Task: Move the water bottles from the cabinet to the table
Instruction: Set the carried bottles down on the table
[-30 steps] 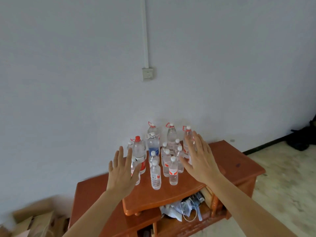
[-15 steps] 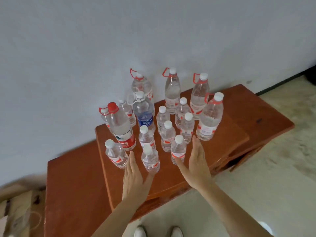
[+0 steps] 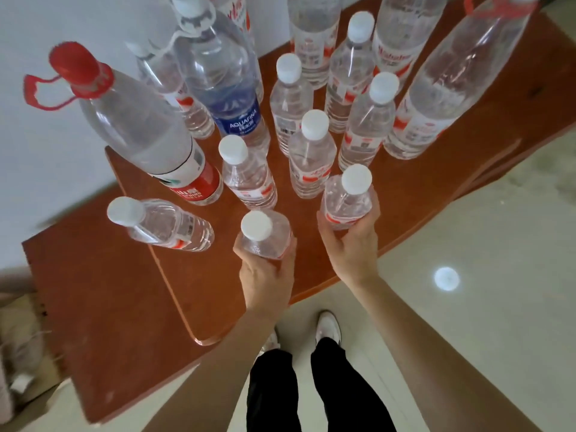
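Head view: two bottles are held at once. The left hand is curled round the lower body of one small bottle, with the thumb on one flank and the fingers on the other. The right hand is wrapped in the same way round a second small bottle. Both are found in front of the blue-label bottle, the first almost straight in front and the second in front and to the right. Whether their bases are touching the cabinet or are just lifted off it cannot be told.

The step is judged to be the first pick-up, since the cabinet top is crowded with bottles. A straight upward lift is called for next, so that close neighbours are not knocked. The pair must then be carried to the table, which is not shown.

The bottles are made of thin, clear, ribbed plastic with white screw caps and red-and-white labels. Some give under a squeeze is to be expected. The cabinet is made of glossy reddish-brown wood with a rounded edge. Left of the blue-label bottle, a large bottle is topped with a red cap and carry loop.
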